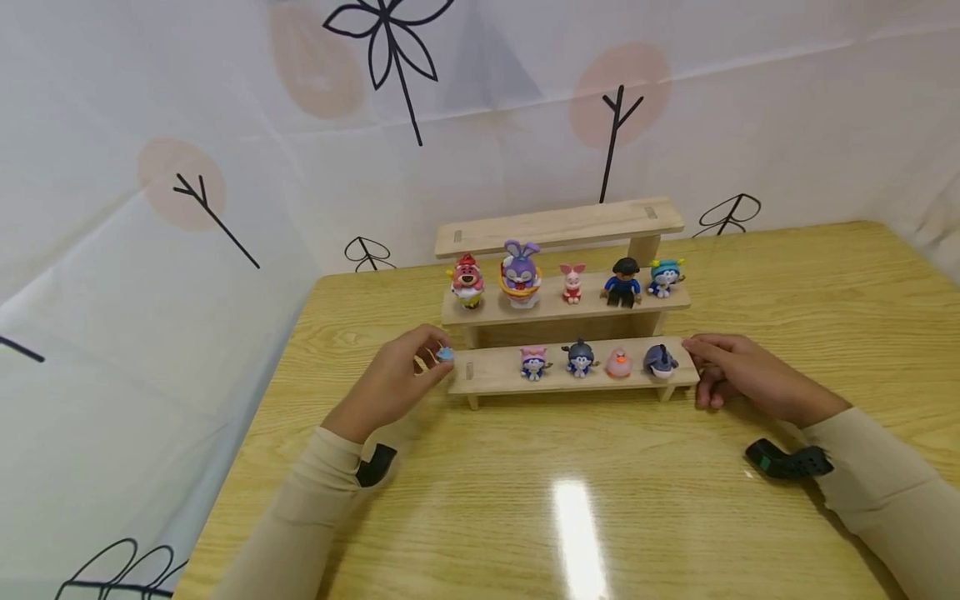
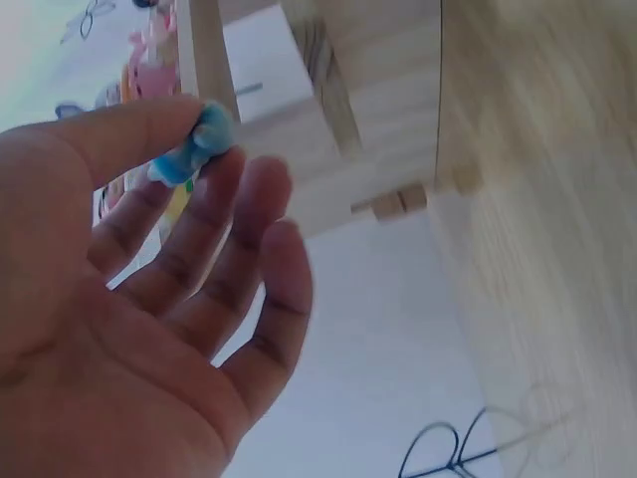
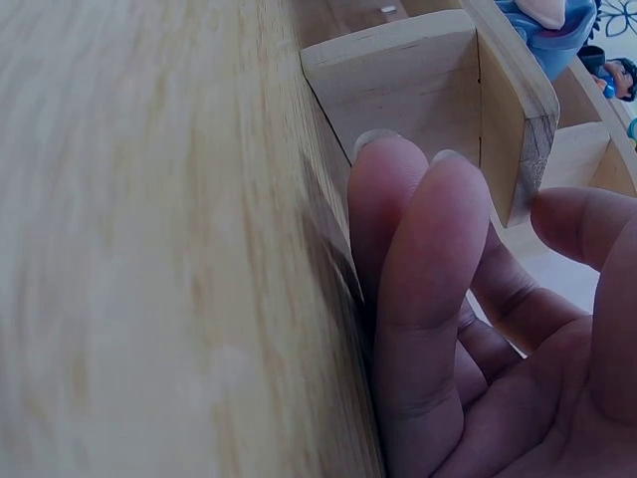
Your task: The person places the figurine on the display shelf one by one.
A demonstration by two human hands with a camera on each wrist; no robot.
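Observation:
A small light-blue figurine (image 2: 195, 145) is pinched between the thumb and fingers of my left hand (image 1: 393, 379), just off the left end of the lowest wooden shelf (image 1: 491, 371). At the opposite end of that shelf, my right hand (image 1: 738, 375) rests its thumb (image 3: 562, 221) against the board's corner, the other fingers loosely bent beside the shelf leg. Along the lowest shelf stand a pink-hatted figurine (image 1: 533, 364), a dark-hatted figurine (image 1: 580, 358), a pink bird figurine (image 1: 618, 363) and a dark blue-grey figurine (image 1: 660, 362). The left stretch of its board is bare.
The middle tier (image 1: 543, 308) carries a red bear (image 1: 468, 283), a purple rabbit (image 1: 521, 275), a piglet (image 1: 572, 285), a black-capped toy person (image 1: 622, 283) and a blue horned figurine (image 1: 664, 279). The top tier (image 1: 555, 227) rises behind. Patterned white cloth (image 1: 495, 167) hangs behind the wooden table (image 1: 465, 492).

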